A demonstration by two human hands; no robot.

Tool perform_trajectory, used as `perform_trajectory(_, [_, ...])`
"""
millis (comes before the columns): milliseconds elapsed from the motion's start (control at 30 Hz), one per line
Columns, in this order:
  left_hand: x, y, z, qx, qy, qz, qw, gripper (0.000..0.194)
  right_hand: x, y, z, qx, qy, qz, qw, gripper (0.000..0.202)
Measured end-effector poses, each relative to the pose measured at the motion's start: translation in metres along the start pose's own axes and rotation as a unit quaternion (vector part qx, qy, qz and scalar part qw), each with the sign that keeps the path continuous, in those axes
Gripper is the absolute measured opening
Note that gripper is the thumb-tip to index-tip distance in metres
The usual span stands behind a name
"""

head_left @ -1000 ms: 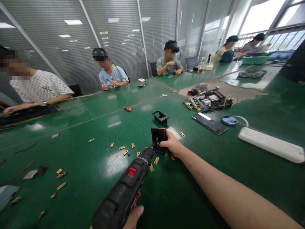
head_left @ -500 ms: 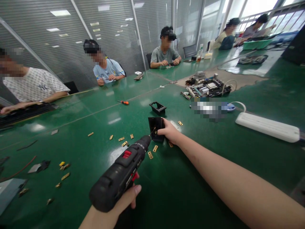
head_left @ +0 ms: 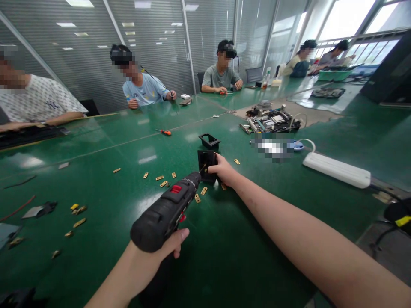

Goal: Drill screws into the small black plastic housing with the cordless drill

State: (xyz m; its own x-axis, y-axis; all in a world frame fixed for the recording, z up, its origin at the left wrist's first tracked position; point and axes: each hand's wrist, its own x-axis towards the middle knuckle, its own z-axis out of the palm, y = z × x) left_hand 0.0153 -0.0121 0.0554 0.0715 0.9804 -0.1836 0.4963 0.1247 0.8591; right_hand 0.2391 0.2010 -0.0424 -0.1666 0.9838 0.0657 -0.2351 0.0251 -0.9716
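Note:
My left hand (head_left: pixel 171 248) is wrapped round the grip of a black cordless drill (head_left: pixel 165 214) with red switches. The drill's bit points up and forward, reaching the inner side of a black plastic housing (head_left: pixel 205 161). My right hand (head_left: pixel 224 171) grips that housing by its right side, thumb over the front, and holds it tilted up on the table. Whether the bit touches a screw inside is too small to tell. Small brass plates (head_left: pixel 204 191) with holes lie round the housing. A second black plastic frame (head_left: pixel 209 141) sits just behind it.
On the green table (head_left: pixel 105 179) are an orange screwdriver (head_left: pixel 165 132), a circuit board (head_left: pixel 274 119) and a white power strip (head_left: pixel 336 170). Brass bits (head_left: pixel 79 222) and scraps lie at left. Several people work across the table, one in a light blue shirt (head_left: pixel 144 94).
My view has shifted slightly to the right and up. Both hands keep their hold, with the drill bit still at the housing. A co-worker across the table has moved a hand outward.

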Motion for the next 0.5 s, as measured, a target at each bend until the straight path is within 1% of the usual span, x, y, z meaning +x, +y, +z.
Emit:
perform_trajectory(33, [0.001,-0.003,-0.001,0.003,-0.006,0.0,1.0,0.058,0.0,0.0,0.0,-0.002,0.001,-0.001,1.0,0.056])
perform_trajectory(100, [0.003,-0.008,-0.002,0.003,-0.01,0.007,1.0,0.065,0.001,0.001,0.0,-0.004,0.005,-0.003,1.0,0.057])
perform_trajectory(167, [0.003,-0.009,-0.001,0.0,-0.005,0.015,1.0,0.074,0.002,0.002,0.0,-0.003,0.004,-0.001,1.0,0.058])
perform_trajectory(200, [0.003,-0.008,0.0,-0.003,-0.002,0.017,1.0,0.075,0.002,0.002,0.0,-0.003,0.003,0.001,1.0,0.059])
perform_trajectory(333, [0.001,-0.005,0.003,-0.039,0.007,0.011,0.999,0.06,0.004,0.005,-0.001,-0.004,-0.001,0.001,1.0,0.058])
perform_trajectory(433, [0.001,-0.009,0.005,-0.053,0.016,0.007,0.998,0.061,0.004,0.007,-0.002,-0.005,0.004,-0.001,1.0,0.058])
perform_trajectory(500, [0.003,-0.015,0.006,-0.058,0.012,0.001,0.998,0.06,0.003,0.007,-0.002,-0.005,0.008,0.0,1.0,0.057])
